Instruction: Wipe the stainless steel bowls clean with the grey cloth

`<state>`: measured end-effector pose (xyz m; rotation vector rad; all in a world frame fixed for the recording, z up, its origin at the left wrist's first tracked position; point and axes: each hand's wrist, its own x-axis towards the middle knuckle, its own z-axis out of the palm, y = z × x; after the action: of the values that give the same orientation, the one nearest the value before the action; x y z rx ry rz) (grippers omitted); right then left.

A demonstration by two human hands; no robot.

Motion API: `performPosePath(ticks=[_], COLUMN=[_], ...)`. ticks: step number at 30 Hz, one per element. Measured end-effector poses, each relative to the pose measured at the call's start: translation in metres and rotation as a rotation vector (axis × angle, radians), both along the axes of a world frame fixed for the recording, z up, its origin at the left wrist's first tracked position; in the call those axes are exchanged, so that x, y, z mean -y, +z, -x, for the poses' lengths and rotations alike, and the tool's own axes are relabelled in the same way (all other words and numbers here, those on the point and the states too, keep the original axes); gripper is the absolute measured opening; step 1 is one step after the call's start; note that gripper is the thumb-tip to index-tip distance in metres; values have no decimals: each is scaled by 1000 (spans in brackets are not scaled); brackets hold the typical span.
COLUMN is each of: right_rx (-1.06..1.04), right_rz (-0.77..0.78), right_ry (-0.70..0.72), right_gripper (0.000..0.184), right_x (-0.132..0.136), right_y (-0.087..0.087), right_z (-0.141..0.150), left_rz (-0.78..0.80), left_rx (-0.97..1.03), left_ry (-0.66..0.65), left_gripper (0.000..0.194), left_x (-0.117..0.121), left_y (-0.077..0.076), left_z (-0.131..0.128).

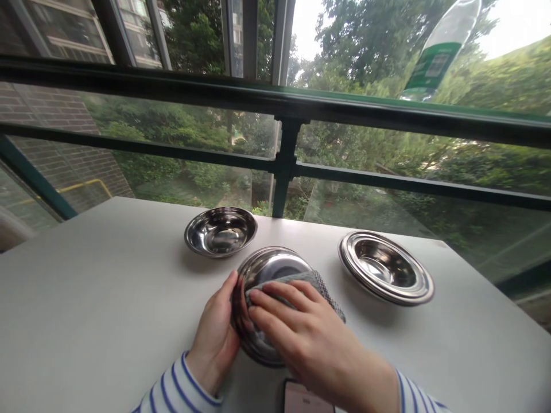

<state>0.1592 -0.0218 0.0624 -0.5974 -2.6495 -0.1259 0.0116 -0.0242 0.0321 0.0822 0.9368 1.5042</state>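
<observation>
My left hand point(218, 327) grips the left rim of a shiny steel bowl point(275, 263), its thumb along the edge and its other fingers mostly hidden behind. The bowl is tilted above the table, with its rounded underside seeming to face me. Over that surface my right hand point(301, 327) presses a folded grey cloth point(325, 292), fingers together on top of it. The cloth's checked edge sticks out to the right of the hand. Part of the bowl is covered by the right hand and cloth.
On the white table point(107, 275), another steel bowl point(221, 232) stands at the back left. A stack of steel bowls point(385, 267) sits to the right. A phone point(306, 397) lies at the front edge. Beyond are a dark railing point(258, 97) and a green-labelled bottle point(437, 60).
</observation>
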Motion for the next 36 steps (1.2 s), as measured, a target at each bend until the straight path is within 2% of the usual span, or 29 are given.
performPosePath(ticks=[2, 7, 9, 11, 16, 19, 22, 25, 30, 34, 36], right_rx=[-21, -140, -170, -150, -48, -68, -85, -113, -243, -310, -314], right_rz=[-7, -33, -26, -45, -55, -66, -87, -84, -10, 56, 60], right_ry=[-20, -309, -368, -334, -5, 77, 31, -86, -243, -280, -260], right_gripper=[29, 30, 30, 31, 27, 26, 26, 27, 28, 27, 27], right_x=[-2, -33, -39, -35, -3, 9, 6, -8, -33, -42, -41], right_y=[1, -3, -4, -4, -1, 1, 4, 7, 9, 9, 9], right_z=[-1, -22, -27, -24, 2, 12, 9, -3, -24, -32, -32], left_rz=[-17, -10, -13, -21, -26, -46, -102, -135, -80, -69, -77], left_rx=[-2, -68, -78, -75, -34, -65, -99, -107, -118, -125, -129], left_ry=[-23, -10, -5, -11, -21, -54, -97, -118, -67, 5, -19], left_gripper=[14, 8, 7, 8, 11, 9, 10, 12, 11, 15, 15], left_x=[1, 2, 1, 1, 1, 3, 6, 6, 2, -1, 0], left_y=[0, -1, -1, -2, -3, -2, 0, 3, 6, 7, 6], left_z=[0, 0, 0, 0, 2, 2, -2, -5, 3, 11, 11])
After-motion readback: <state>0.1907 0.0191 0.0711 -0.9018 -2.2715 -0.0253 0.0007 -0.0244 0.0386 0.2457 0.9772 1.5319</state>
